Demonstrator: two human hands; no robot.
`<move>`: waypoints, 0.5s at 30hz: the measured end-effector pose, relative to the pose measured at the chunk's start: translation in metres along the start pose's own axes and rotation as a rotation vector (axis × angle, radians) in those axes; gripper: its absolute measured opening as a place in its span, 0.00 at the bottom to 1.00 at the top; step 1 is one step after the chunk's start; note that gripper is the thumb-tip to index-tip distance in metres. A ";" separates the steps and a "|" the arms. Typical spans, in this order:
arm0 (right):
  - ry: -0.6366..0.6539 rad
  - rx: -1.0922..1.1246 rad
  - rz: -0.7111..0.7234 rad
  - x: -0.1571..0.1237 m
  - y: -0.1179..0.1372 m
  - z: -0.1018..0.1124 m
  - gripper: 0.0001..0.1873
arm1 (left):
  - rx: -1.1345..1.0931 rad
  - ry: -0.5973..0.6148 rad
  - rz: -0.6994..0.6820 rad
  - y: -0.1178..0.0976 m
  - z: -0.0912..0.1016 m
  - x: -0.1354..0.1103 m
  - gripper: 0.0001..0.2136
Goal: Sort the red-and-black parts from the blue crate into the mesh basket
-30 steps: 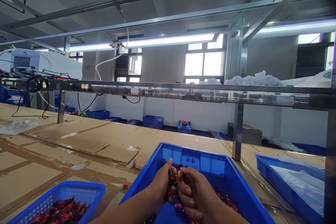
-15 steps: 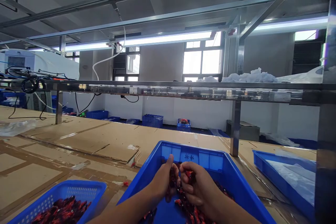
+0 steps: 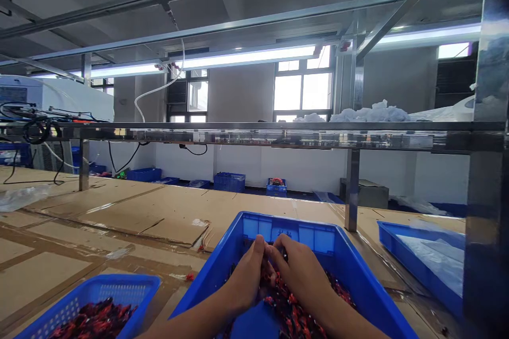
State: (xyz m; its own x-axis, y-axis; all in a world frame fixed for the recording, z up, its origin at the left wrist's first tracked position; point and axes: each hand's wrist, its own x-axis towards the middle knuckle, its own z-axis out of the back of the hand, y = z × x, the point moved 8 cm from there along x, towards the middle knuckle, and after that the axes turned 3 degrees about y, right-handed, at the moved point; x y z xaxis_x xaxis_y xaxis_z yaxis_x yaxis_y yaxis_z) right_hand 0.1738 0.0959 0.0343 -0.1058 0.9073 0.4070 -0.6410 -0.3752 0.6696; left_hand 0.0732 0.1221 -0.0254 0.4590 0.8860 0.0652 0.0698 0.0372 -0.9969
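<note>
My left hand [image 3: 247, 275] and my right hand [image 3: 299, 270] meet at the fingertips inside a large blue bin [image 3: 360, 270]. Fingers of both hands are curled and pressed together, and whatever they hold is hidden behind them. Beneath and around them lie many small, shiny red and dark pieces [image 3: 294, 312], heaped mostly under the right hand; their exact kind is unclear. A patch of bare blue bin floor shows below the left wrist. To the left stands a blue perforated basket [image 3: 149, 288] with a pile of similar red and dark pieces [image 3: 101, 318].
Taped cardboard [image 3: 151, 212] covers the table. One small red piece [image 3: 190, 277] lies between basket and bin. A blue tray [image 3: 397, 238] with clear plastic bags stands at right, behind a metal post [image 3: 483, 222]. A metal shelf [image 3: 246, 135] crosses above the table.
The fingertips have come together, and the red piece seen in my right hand is now hidden. My right hand has turned its back more toward me. The view has shifted slightly.
</note>
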 end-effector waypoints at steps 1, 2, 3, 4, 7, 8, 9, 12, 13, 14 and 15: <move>0.002 0.014 -0.029 0.001 -0.004 0.000 0.19 | -0.003 -0.006 0.000 0.000 -0.001 -0.001 0.34; 0.022 0.040 -0.047 0.003 -0.007 -0.002 0.22 | -0.002 -0.013 -0.001 0.000 -0.002 -0.002 0.34; 0.059 0.075 -0.052 0.004 -0.008 -0.005 0.24 | 0.000 -0.020 -0.002 -0.001 -0.002 -0.004 0.34; 0.100 0.114 -0.049 0.005 -0.010 -0.009 0.25 | 0.002 -0.024 -0.003 -0.002 -0.003 -0.005 0.33; 0.169 0.221 -0.055 0.007 -0.013 -0.016 0.25 | -0.006 -0.029 -0.012 -0.009 -0.003 -0.007 0.32; 0.165 0.244 -0.059 0.008 -0.013 -0.016 0.24 | -0.013 -0.033 -0.013 -0.011 -0.003 -0.007 0.32; 0.156 0.264 -0.063 0.008 -0.014 -0.016 0.23 | -0.018 -0.032 -0.012 -0.012 -0.002 -0.007 0.32; 0.182 0.334 -0.061 0.006 -0.012 -0.018 0.19 | -0.042 0.032 -0.004 -0.013 -0.008 -0.007 0.34; 0.212 0.363 -0.059 0.005 -0.010 -0.020 0.18 | -0.053 0.063 0.001 -0.013 -0.011 -0.008 0.34; 0.246 0.393 -0.057 0.004 -0.009 -0.022 0.17 | -0.062 0.096 0.010 -0.012 -0.014 -0.008 0.35; 0.279 0.423 -0.056 0.003 -0.008 -0.024 0.17 | -0.070 0.121 0.024 -0.012 -0.017 -0.009 0.36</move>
State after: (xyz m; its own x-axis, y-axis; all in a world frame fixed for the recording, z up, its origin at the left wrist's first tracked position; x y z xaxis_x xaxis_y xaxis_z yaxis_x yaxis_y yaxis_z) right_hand 0.1604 0.1057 0.0157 -0.3167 0.9225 0.2207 -0.2935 -0.3166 0.9020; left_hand 0.0831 0.1055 -0.0135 0.5641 0.8242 0.0505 0.1174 -0.0195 -0.9929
